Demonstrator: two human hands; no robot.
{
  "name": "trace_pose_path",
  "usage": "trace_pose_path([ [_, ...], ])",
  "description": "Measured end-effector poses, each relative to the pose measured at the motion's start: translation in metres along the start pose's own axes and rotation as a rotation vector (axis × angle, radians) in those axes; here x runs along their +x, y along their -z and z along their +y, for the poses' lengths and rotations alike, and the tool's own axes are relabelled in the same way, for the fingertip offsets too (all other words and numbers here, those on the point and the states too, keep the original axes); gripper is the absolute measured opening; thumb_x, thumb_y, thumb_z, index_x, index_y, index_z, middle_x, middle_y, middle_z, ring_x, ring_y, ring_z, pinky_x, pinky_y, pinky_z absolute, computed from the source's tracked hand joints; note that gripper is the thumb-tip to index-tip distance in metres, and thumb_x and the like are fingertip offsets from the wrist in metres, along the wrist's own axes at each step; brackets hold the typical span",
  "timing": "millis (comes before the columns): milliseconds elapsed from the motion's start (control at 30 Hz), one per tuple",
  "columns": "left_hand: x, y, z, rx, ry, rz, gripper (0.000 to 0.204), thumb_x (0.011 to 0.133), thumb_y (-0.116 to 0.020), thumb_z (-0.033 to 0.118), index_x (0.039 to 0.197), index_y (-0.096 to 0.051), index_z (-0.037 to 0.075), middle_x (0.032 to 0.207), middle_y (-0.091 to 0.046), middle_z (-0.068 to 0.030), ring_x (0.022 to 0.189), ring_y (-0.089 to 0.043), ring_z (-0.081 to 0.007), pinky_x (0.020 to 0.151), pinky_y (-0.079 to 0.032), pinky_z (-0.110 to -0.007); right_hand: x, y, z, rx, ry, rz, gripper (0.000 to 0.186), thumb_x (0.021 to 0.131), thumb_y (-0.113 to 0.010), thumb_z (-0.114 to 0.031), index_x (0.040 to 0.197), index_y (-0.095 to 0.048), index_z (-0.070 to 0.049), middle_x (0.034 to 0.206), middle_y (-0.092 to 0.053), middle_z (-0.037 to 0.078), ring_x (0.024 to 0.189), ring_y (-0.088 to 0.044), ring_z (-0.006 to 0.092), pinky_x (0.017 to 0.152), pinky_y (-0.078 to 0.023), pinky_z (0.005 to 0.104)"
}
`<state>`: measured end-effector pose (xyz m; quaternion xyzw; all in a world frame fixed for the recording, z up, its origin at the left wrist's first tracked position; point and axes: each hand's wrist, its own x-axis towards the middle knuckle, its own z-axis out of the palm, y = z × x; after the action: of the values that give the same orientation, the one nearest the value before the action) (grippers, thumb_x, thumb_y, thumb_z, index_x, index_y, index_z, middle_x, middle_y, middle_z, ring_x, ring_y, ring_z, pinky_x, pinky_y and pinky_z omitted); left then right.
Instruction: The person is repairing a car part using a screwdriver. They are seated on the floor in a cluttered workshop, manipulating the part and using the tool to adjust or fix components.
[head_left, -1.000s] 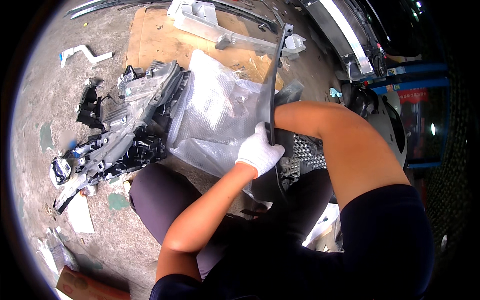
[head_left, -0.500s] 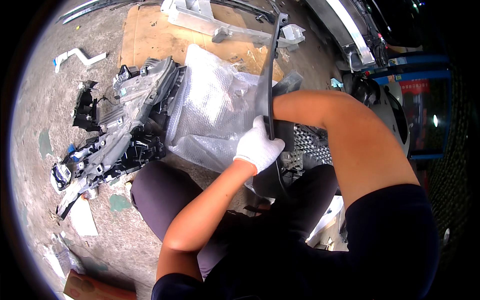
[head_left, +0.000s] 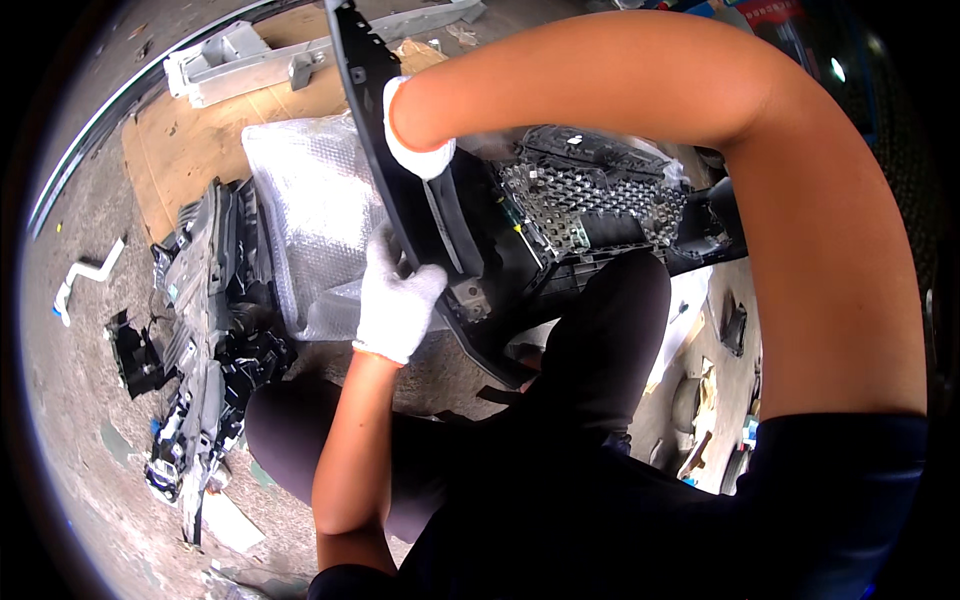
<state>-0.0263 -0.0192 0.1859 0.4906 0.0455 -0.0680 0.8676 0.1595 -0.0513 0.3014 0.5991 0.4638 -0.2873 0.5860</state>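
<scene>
A long black plastic car bumper panel [head_left: 400, 215] stands tilted in front of me, its edge running from the top down toward my legs. My left hand [head_left: 395, 295], in a white glove, grips the panel's near edge, thumb on one side and fingers on the other. Farther up, my right hand [head_left: 420, 150], also gloved, is bent over against the panel's inner side; its fingers are hidden. To the right, a honeycomb grille [head_left: 590, 205] lies beside the panel; whether the two are joined I cannot tell.
Bubble wrap [head_left: 310, 200] lies left of the panel, partly over a cardboard sheet [head_left: 165, 165]. A silver metal beam [head_left: 270, 65] rests at the back. Broken grey and black car parts [head_left: 215, 330] and a white bent pipe [head_left: 85, 275] lie on the concrete floor.
The bumper panel has tilted over leftward, bringing the grille into fuller view. Both hands have moved left with it, and my right glove now shows. The view has turned rightward.
</scene>
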Motion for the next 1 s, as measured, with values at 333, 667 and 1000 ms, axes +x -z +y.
trace_pose_path([
  [333, 0.003, 0.002, -0.004, -0.022, 0.031, -0.077, 0.082, 0.078, -0.062, -0.005, 0.149, -0.02, -0.002, 0.134, -0.049, -0.0179, 0.121, -0.054, -0.0252, 0.1, -0.049, -0.037, 0.015, -0.056, 0.011, -0.045, -0.011, 0.491, 0.031, 0.082, -0.056, -0.036, 0.072, -0.076, -0.015, 0.069, -0.071, 0.005, 0.069, -0.069, 0.0263, 0.068, -0.053, 0.0398],
  [667, 0.009, 0.004, -0.018, -0.032, -0.029, -0.088, 0.079, 0.08, -0.054, -0.008, 0.152, -0.022, 0.001, 0.132, -0.052, -0.014, 0.111, -0.057, -0.0196, 0.09, -0.052, -0.031, 0.004, -0.049, 0.0, 0.053, -0.093, 0.739, 0.012, 0.076, -0.062, -0.02, 0.071, -0.07, -0.012, 0.073, -0.065, 0.003, 0.077, -0.061, 0.0224, 0.081, -0.046, 0.0338],
  [1000, 0.014, 0.007, -0.013, -0.015, -0.028, -0.086, 0.087, 0.076, -0.063, -0.004, 0.151, -0.02, 0.0, 0.138, -0.047, -0.0187, 0.131, -0.048, -0.0283, 0.11, -0.04, -0.038, -0.033, -0.134, 0.008, 0.834, -0.845, 1.37, 0.021, 0.089, -0.059, -0.026, 0.091, -0.07, -0.008, 0.087, -0.067, 0.016, 0.085, -0.068, 0.0314, 0.077, -0.054, 0.0443],
])
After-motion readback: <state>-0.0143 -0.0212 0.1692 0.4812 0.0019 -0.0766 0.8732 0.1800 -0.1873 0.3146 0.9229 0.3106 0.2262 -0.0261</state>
